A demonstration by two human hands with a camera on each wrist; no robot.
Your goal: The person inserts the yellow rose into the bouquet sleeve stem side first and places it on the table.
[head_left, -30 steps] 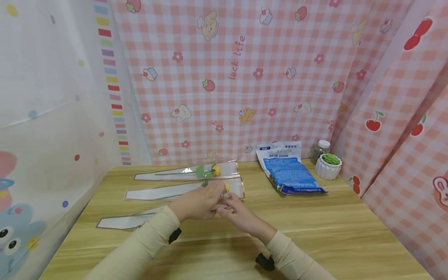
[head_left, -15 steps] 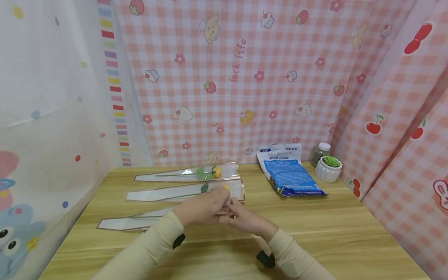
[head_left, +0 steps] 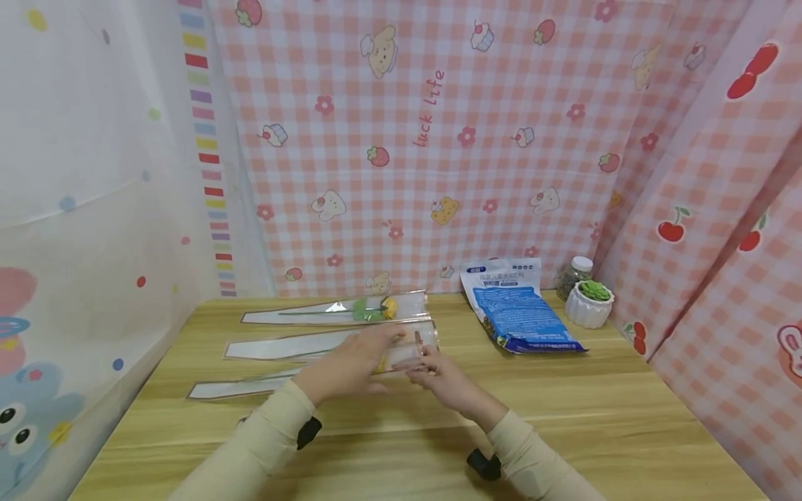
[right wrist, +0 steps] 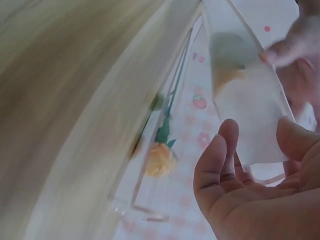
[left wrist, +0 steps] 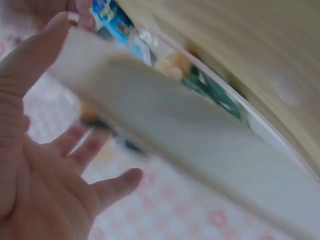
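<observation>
My right hand (head_left: 454, 390) pinches the wide end of the nearest clear flower sleeve (head_left: 216, 390), thumb on one side and fingers on the other. That sleeve (right wrist: 255, 120) is lifted and tilted there; a blurred yellow-orange rose (right wrist: 229, 77) shows through it. My left hand (head_left: 347, 362) is at the sleeve's upper part with fingers spread. In the left wrist view one fingertip of the left hand (left wrist: 45, 185) touches the white sleeve. Behind lies the middle sleeve (head_left: 257, 346), partly hidden by the hands. The far sleeve (head_left: 410, 305) holds a yellow rose (head_left: 389, 307) with green leaves.
A blue and white bag (head_left: 520, 313) lies at the back right of the wooden table (head_left: 564, 431). Beside it stand a white pot (head_left: 589, 312) with a green succulent and a lidded jar (head_left: 571, 275). Patterned curtains (head_left: 351, 174) surround the table.
The nearest sleeve has shifted slightly back and right, and its wide end has come up. My left hand has loosened from the wide end and spread its fingers; the right hand still pinches.
</observation>
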